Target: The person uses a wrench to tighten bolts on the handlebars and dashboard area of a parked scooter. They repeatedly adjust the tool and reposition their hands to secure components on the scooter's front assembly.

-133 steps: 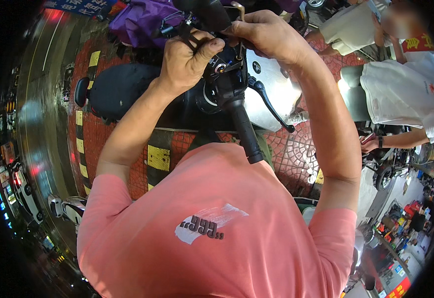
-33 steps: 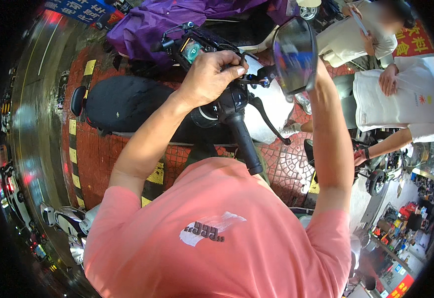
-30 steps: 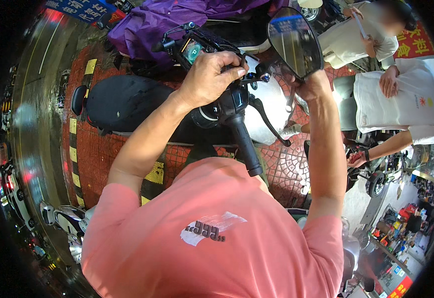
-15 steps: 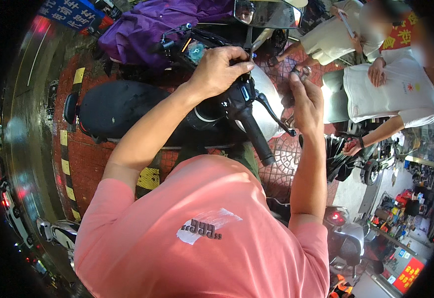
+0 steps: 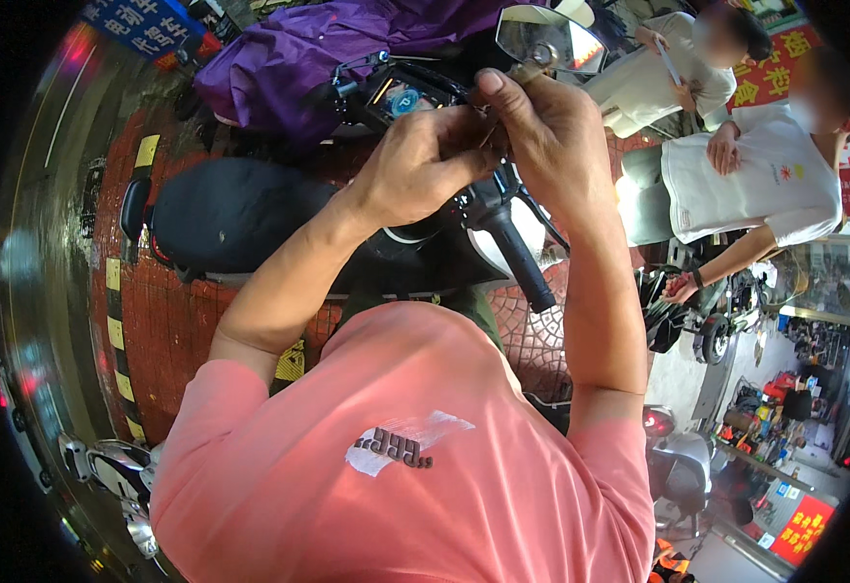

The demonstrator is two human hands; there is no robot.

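Nearest the camera, a salmon-pink cotton shirt (image 5: 415, 466) fills the lower view. Beyond it lies the ribbed black rubber handlebar grip (image 5: 517, 255) of a scooter, taken as landmark. Just above that grip, the left hand (image 5: 420, 160) and right hand (image 5: 551, 121) are now pinched together on a slim metal mirror stem (image 5: 525, 70); a second ago the right hand was carrying the mirror alone. Both hands are closed on the stem, so seating seems begun. Above the stem, the glossy rounded mirror (image 5: 551, 39) is seen. Behind the grip, a crumpled purple raincoat (image 5: 298, 58) is draped.
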